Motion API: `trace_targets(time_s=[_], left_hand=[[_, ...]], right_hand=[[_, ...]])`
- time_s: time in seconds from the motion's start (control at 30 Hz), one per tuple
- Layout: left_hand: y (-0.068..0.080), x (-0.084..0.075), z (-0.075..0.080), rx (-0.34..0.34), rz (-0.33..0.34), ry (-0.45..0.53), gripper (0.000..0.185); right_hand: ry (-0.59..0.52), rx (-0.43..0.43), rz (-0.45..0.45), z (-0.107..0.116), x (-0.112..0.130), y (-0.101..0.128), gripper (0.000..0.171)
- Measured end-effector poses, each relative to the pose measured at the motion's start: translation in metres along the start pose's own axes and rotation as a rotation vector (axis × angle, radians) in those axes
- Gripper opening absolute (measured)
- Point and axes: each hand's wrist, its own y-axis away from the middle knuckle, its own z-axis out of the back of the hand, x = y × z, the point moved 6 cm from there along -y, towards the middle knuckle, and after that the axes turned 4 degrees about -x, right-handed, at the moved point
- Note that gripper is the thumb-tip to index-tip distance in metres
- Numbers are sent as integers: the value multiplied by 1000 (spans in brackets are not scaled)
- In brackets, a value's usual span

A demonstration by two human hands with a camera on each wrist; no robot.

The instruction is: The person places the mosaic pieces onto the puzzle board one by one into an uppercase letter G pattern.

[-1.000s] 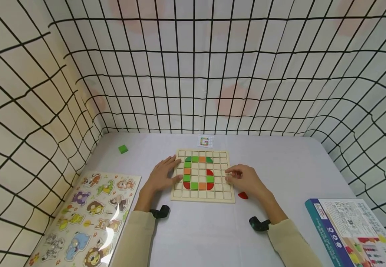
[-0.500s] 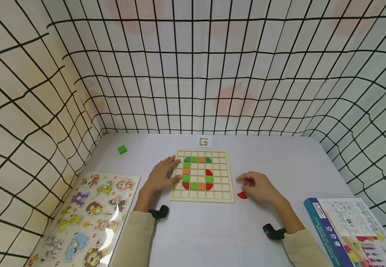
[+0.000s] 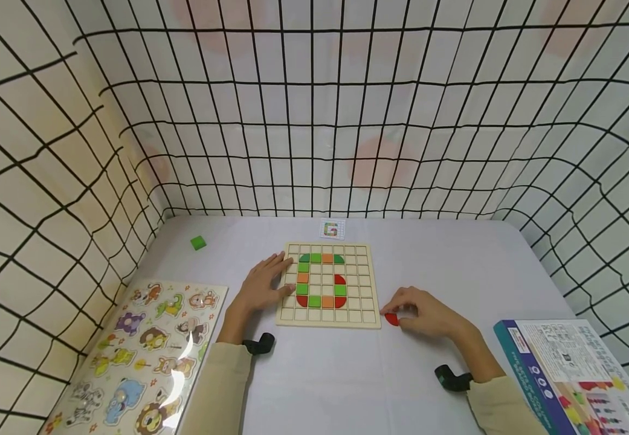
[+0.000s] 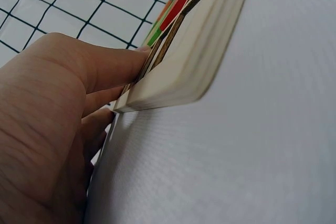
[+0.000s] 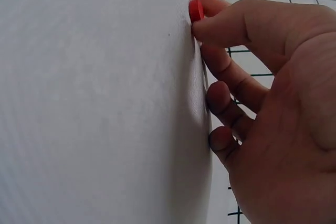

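A wooden grid board [image 3: 358, 314] lies mid-table, with green, orange and red tiles forming a letter G in its cells. Along its left edge rests my left hand [image 3: 262, 287], fingers extended and thumb on the rim; the left wrist view shows the thumb [image 4: 113, 69] touching the board's edge [image 4: 178, 85]. To the right of the board, my right hand [image 3: 425, 311] pinches a red quarter-circle tile [image 3: 392, 319] at the table surface. In the right wrist view the red tile [image 5: 196, 10] sits between thumb and index finger, the other fingers loosely curled.
A small card with a G pattern [image 3: 333, 229] lies behind the board. At the back left is a loose green tile [image 3: 198, 243]. An animal puzzle board [image 3: 145, 356] occupies the left front, a printed box [image 3: 570, 368] the right front. Black netting [image 3: 314, 127] surrounds the table.
My right hand has moved from the board's right edge, rightward and toward me, down to the red quarter-circle tile and now pinches it. The left hand has stayed on the board.
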Motion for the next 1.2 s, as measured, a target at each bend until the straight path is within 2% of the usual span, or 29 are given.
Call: trace_targets(time_s=[0.2,0.3,0.47,0.73,1.2], left_hand=[[0,1,0,-2,2,4,73],[0,1,-1,3,5,6,73],[0,1,-1,-2,6,12,72],[1,1,-2,2,16,1,72],[-1,3,-1,-2,5,-18,73]], right_hand=[[15,-42,0,3,0,-1,25],[22,-98,-68,6,-5,-2,20],[-4,-149,-170,9,-15,-2,23],[1,-159,-138,7,-18,-3,23],[12,-208,-141,10,-9,-12,24]])
